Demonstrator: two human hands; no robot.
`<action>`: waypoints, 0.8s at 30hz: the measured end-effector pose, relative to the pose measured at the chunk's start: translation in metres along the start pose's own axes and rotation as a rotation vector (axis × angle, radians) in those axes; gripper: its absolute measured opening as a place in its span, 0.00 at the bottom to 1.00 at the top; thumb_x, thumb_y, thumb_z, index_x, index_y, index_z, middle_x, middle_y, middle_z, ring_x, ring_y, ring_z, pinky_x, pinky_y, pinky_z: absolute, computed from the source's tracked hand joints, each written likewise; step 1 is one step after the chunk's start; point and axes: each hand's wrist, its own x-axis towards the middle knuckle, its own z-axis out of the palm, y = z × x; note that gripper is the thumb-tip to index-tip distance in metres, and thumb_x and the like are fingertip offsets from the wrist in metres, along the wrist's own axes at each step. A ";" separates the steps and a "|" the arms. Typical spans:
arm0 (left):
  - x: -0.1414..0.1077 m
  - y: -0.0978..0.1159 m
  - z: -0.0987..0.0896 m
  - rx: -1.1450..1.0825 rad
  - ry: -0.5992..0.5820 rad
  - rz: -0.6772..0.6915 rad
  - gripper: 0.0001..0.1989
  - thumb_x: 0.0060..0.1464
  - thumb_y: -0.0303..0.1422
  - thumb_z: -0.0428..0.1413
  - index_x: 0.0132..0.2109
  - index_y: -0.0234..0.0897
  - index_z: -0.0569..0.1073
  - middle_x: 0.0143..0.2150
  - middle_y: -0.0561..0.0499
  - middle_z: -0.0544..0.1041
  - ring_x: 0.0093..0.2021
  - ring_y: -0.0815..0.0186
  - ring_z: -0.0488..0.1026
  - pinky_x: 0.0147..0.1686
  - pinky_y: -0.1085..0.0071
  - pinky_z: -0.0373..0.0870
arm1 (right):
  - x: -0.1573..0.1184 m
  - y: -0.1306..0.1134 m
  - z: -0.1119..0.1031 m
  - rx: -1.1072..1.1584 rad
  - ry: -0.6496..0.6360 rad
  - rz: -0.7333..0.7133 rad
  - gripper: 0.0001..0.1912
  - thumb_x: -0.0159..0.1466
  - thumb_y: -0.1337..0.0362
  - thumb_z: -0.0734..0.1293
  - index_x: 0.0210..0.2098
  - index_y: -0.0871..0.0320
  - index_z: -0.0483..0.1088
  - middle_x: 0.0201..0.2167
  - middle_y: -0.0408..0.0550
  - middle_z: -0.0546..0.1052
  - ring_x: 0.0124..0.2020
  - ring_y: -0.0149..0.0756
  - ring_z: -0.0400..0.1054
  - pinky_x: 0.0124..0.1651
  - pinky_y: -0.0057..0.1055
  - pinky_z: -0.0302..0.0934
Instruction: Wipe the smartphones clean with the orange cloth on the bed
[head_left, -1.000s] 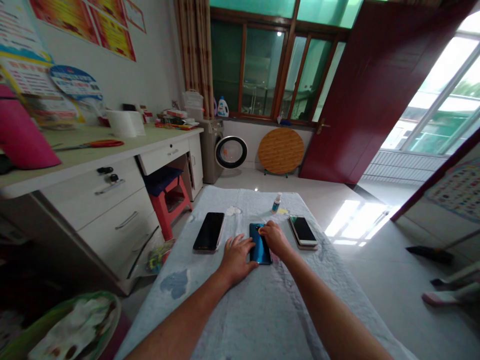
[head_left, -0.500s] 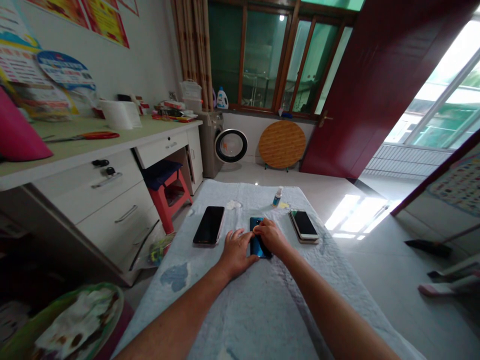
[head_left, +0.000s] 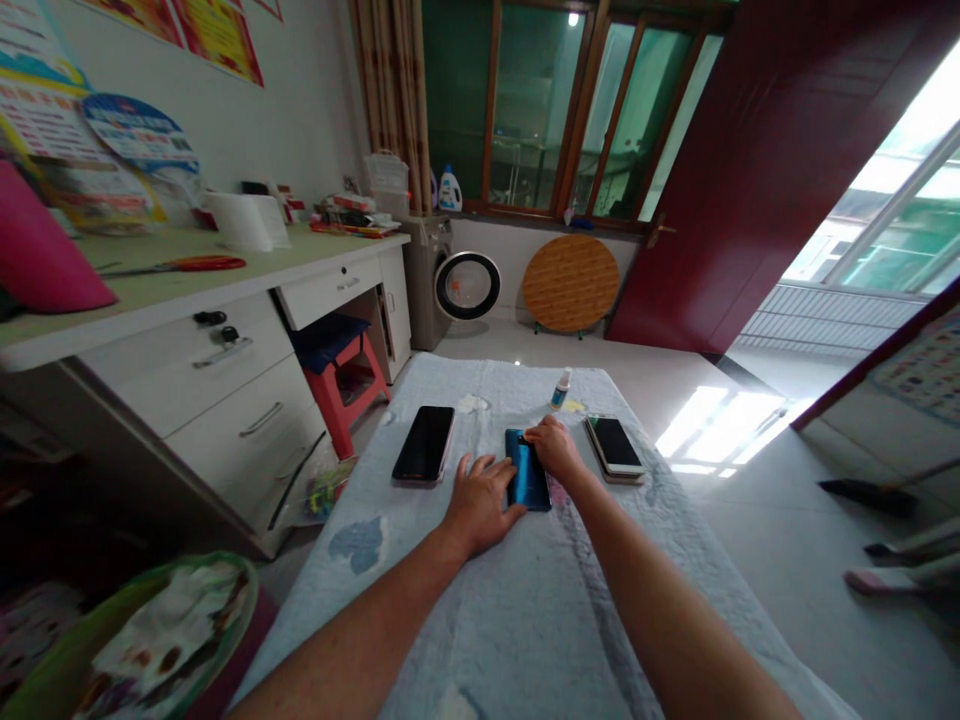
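A blue phone (head_left: 529, 478) lies back-up on the cloth-covered table. My left hand (head_left: 480, 505) rests flat at its left side, fingers spread, with fingertips touching the phone's left edge and the thumb by its lower edge. My right hand (head_left: 553, 446) is closed in a pinch over the phone's upper right part. Between its fingers shows a small orange-pale pad (head_left: 531, 436), mostly hidden, near the camera area. A black-screened phone (head_left: 424, 444) lies to the left. On the right, a white phone (head_left: 616, 444) lies on top of another flat item.
A small spray bottle (head_left: 561, 389) stands at the table's far side. The light blue cloth (head_left: 480, 620) covers the table. To the left are a desk (head_left: 225, 380), a red stool (head_left: 341, 385) and a bin (head_left: 247, 600). A washing machine (head_left: 427, 280) stands behind with its door open.
My right hand has slid toward the phone's upper right with the pad, uncovering more of the blue back. My left hand stays at the phone's left side. The view has shifted slightly.
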 end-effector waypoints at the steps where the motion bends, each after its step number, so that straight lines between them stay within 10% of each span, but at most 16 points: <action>1: 0.000 0.000 0.000 -0.001 0.001 0.001 0.27 0.53 0.44 0.58 0.59 0.43 0.68 0.63 0.47 0.69 0.64 0.48 0.59 0.64 0.42 0.39 | -0.004 -0.001 0.000 -0.002 0.002 0.010 0.17 0.67 0.68 0.58 0.33 0.59 0.78 0.32 0.50 0.72 0.36 0.33 0.62 0.42 0.27 0.53; 16: 0.000 -0.005 0.005 0.022 0.013 0.011 0.29 0.54 0.47 0.57 0.60 0.43 0.68 0.64 0.46 0.68 0.63 0.49 0.60 0.64 0.44 0.43 | -0.090 -0.032 -0.022 0.159 -0.069 -0.113 0.15 0.65 0.69 0.59 0.27 0.58 0.75 0.31 0.45 0.66 0.32 0.29 0.61 0.36 0.25 0.52; 24: 0.002 -0.005 0.004 0.015 -0.008 0.035 0.29 0.54 0.46 0.58 0.60 0.41 0.68 0.64 0.44 0.67 0.62 0.49 0.62 0.64 0.46 0.46 | -0.046 -0.016 -0.017 0.084 -0.031 0.001 0.15 0.66 0.68 0.59 0.34 0.58 0.78 0.34 0.49 0.73 0.35 0.30 0.65 0.39 0.24 0.55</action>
